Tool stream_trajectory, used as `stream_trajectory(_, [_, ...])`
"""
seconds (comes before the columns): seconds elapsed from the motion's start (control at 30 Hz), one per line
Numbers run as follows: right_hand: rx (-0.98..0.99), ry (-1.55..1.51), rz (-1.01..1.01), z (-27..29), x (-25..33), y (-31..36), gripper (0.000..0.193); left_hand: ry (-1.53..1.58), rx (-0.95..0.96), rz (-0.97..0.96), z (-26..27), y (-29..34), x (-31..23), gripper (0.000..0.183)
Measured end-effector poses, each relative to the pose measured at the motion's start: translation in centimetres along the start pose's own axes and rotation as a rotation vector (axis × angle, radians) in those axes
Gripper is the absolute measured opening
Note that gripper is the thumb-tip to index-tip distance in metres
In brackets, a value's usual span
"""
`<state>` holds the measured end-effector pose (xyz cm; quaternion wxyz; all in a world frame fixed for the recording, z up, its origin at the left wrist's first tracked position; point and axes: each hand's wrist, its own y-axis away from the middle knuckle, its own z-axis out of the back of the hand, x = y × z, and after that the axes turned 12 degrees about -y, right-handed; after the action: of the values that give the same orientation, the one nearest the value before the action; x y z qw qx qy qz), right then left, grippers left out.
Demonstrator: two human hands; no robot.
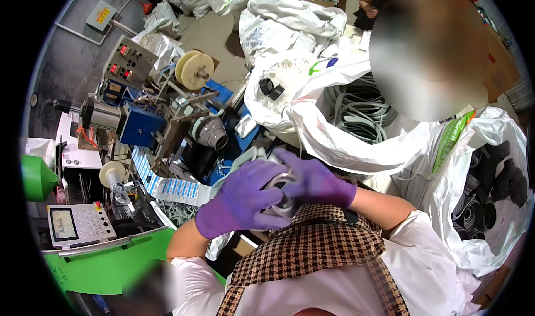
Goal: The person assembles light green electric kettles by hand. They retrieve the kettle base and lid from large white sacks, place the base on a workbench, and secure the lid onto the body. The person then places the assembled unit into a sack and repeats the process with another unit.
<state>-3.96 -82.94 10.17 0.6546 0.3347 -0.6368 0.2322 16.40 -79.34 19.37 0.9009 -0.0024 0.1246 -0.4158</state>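
Observation:
In front of my checked apron, my left hand (242, 196), in a purple glove, has its fingers wrapped round a grey ring-shaped part (287, 205) that looks like plastic or rubber. My right hand (320, 181), gloved the same, grips the part's right side, its fingers somewhat blurred by motion. The gloves cover much of the part, so its full shape is hidden. Just beyond my left hand, more pale grey pieces (249, 155) lie at the machine's edge. A strip of blue-and-white labels (181, 189) runs up to my left wrist.
A labelling machine with a blue housing (140, 127), a cream reel (195, 70) and a control panel (78, 225) stands at left. White sacks hold grey coiled strips (362, 109) ahead and dark rolled parts (473, 213) at right. Another person (368, 6) is at the far right.

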Motion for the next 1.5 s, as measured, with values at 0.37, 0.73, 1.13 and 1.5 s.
stream_trajectory(0.37, [-0.309, 1.093, 0.295, 16.4, -1.2, 5.7, 0.039, 0.395, -0.726, 0.799, 5.0, 22.1, 5.0, 0.031])
stream_trajectory(0.73, [0.039, 1.384, -0.313, 23.9, -17.5, 4.3, 0.039, 1.212, -1.127, 1.319, -2.1, 38.7, 4.6, 0.051])
stream_trajectory(1.13, [0.174, 1.552, 0.152, 22.6, -6.1, 4.7, 0.005, 1.263, -1.058, 1.207, -0.1, 36.3, 6.3, 0.056])
stream_trajectory(1.5, [-0.804, -0.280, 0.376, 11.3, -1.5, 2.7, 0.035, 0.846, -0.648, 0.759, -3.3, 13.7, 14.9, 0.031])
